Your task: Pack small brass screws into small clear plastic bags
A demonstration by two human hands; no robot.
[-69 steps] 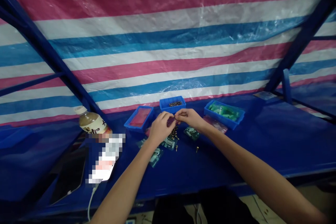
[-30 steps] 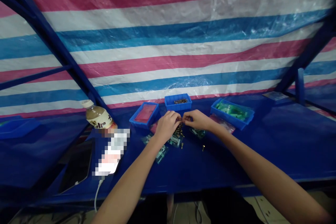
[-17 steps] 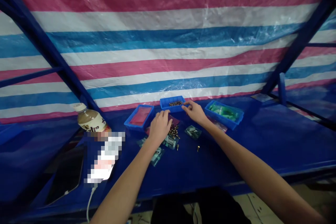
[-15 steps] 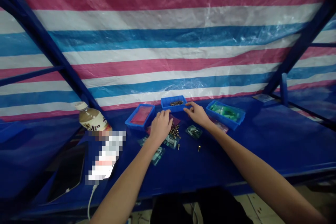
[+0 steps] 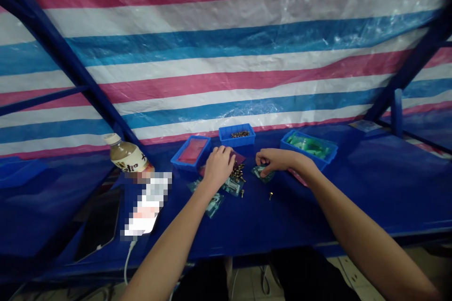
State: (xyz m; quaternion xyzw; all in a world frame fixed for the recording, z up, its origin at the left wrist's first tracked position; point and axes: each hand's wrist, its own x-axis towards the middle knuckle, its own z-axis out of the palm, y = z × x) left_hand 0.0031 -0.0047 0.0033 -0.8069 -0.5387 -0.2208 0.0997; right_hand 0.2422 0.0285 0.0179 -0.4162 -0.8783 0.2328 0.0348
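Observation:
My left hand [image 5: 219, 168] lies palm down over a pink plastic bag [image 5: 238, 156], its fingers forward and slightly bent, with the thumb a little apart. Just right of it is a heap of small brass-coloured screws [image 5: 238, 171]. Clear packets of small parts surround that hand: one packet [image 5: 232, 186] below the heap, another packet [image 5: 214, 205] nearer me. My right hand [image 5: 277, 160] is bent down onto a small plastic packet [image 5: 262, 175], thumb and curled fingers closed at it; part of the packet is hidden. Loose screws, one screw [image 5: 270, 195] and another screw [image 5: 242, 193], lie nearer me.
Behind the hands stand blue bins: one bin [image 5: 185, 166] with pink bags, one bin [image 5: 226, 141] with screws, one bin [image 5: 326, 162] with green packets. A bottle [image 5: 129, 156], a blurred-out object [image 5: 148, 207] with a cable and a dark tablet [image 5: 99, 225] are left. Striped sheeting hangs behind.
My right hand has come down from beside the screw bin, toward me, onto the small packet. My left hand stays almost where it was. The whole view has shifted slightly.

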